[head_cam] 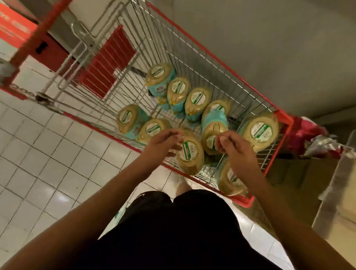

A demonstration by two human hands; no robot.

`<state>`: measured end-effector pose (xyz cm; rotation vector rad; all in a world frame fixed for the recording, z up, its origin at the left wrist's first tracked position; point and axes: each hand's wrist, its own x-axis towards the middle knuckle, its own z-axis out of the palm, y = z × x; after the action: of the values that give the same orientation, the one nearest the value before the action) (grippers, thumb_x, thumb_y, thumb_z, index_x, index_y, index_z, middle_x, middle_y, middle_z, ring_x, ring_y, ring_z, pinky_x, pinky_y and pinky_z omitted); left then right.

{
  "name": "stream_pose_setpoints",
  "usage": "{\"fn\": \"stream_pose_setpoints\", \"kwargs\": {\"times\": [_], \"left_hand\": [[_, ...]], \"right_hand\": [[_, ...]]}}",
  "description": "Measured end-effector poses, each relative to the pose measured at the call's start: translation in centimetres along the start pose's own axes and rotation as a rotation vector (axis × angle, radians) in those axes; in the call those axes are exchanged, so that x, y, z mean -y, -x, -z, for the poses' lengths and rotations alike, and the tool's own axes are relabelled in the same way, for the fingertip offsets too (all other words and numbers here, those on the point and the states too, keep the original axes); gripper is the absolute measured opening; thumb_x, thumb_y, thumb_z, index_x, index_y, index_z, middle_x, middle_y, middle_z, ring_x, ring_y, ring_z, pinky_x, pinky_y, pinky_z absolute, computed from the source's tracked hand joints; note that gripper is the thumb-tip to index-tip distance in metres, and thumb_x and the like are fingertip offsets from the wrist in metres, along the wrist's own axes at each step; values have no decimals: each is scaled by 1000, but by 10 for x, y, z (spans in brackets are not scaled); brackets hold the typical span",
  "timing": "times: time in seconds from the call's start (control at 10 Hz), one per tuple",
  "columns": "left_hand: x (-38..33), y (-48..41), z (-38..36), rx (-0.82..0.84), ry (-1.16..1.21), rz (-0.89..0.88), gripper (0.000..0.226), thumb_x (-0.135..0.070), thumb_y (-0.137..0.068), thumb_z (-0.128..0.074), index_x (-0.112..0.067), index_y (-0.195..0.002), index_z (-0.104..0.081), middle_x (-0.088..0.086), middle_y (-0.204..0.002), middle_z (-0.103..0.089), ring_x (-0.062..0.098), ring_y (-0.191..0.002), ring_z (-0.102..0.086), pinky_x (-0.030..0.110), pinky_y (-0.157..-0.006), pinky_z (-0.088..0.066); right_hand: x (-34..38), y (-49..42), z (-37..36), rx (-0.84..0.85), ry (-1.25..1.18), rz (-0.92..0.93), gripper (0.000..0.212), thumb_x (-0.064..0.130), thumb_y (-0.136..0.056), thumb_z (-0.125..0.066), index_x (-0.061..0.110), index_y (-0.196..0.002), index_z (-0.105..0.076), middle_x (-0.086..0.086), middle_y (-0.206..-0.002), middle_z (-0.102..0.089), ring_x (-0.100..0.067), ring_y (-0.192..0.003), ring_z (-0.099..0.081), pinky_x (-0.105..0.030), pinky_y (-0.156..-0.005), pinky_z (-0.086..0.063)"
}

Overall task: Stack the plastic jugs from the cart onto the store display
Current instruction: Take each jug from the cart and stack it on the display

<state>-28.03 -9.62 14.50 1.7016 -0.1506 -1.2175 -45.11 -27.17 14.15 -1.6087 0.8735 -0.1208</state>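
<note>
Several tan plastic jugs with teal labels and white-green cap stickers stand in a red-rimmed wire cart (201, 52). My left hand (164, 143) hovers over the cart's near side with fingers loosely curled and apart, beside the top of one jug (190, 154). My right hand (236, 148) is curled at the near end of a tilted jug (215, 121). Whether its fingers grip that jug is hidden. More jugs sit at the far side (159, 78) and by the right corner (260, 131).
The cart's red handle bar (50, 20) and folded child seat (108, 64) lie at the far left. White tiled floor (34, 156) spreads to the left. A cardboard box with a clear panel (342, 178) and crumpled red wrapping (307, 133) are at the right.
</note>
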Motion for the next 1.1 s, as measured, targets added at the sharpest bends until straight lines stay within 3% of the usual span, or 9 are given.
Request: {"fn": "stream_pose_setpoints", "kwargs": {"times": [0.1,0.3,0.5,0.6,0.7,0.8,0.9,1.0,1.1], "left_hand": [[-14,-61,-14,1,-27,27,20,-22,-103,-58,-9,-114,-69,7,-105,-75,18,-90,-69,33,-78,-52],[-12,-181,-29,71,-103,189,10,-25,-103,-58,-21,-99,-66,4,-97,-68,16,-77,-63,29,-67,-49],[35,-281,-48,173,-267,335,13,-17,-106,-52,-13,-97,-61,4,-93,-61,13,-76,-56,24,-68,-47],[65,-306,-62,230,-282,502,20,-20,-109,-45,-7,-105,-60,14,-105,-62,25,-91,-58,34,-82,-48],[84,-319,-74,253,-252,625,42,-30,-111,-38,2,-120,-64,18,-116,-68,30,-97,-64,37,-81,-53],[89,-319,-81,277,-139,742,53,-40,-112,-29,-4,-132,-62,17,-123,-70,30,-97,-66,38,-88,-55],[86,-319,-86,273,-11,772,56,-46,-110,-31,-5,-132,-62,19,-126,-69,35,-109,-66,44,-94,-55],[75,-317,-83,279,58,731,49,-50,-108,-34,-13,-112,-67,11,-109,-72,30,-98,-66,37,-79,-55],[58,-312,-76,277,191,681,38,-48,-104,-47,-16,-101,-68,7,-97,-71,26,-94,-65,36,-82,-56]], "right_hand": [[4,-59,11,63,298,99,15,18,-109,-53,14,-104,-67,9,-95,-66,1,-81,-60,-13,-74,-46],[-5,-175,21,404,915,139,30,4,-100,-52,13,-126,-64,-9,-131,-63,-30,-117,-59,-44,-94,-49],[-51,-242,28,825,1351,286,49,8,-93,-61,19,-140,-55,-7,-140,-52,-31,-124,-54,-29,-72,-39],[-66,-252,16,960,1515,413,50,11,-98,-55,20,-147,-49,-8,-148,-48,-31,-134,-45,-42,-95,-50],[-72,-257,11,1039,1603,508,48,8,-99,-51,15,-147,-46,-12,-149,-48,-32,-136,-43,-47,-103,-49],[-68,-261,16,1103,1588,532,50,4,-95,-58,8,-144,-49,-16,-145,-51,-34,-135,-45,-46,-105,-48],[-67,-267,29,1112,1521,539,40,0,-92,-62,2,-132,-56,-20,-130,-59,-38,-123,-52,-46,-99,-50],[-34,-259,12,1218,1259,536,25,-11,-98,-33,-26,-109,-50,-55,-94,-54,-59,-78,-49,-19,-98,-51],[-11,-247,33,956,1009,468,23,-15,-96,-46,-27,-113,-57,-57,-91,-54,-64,-71,-49,-22,-101,-49]]}}
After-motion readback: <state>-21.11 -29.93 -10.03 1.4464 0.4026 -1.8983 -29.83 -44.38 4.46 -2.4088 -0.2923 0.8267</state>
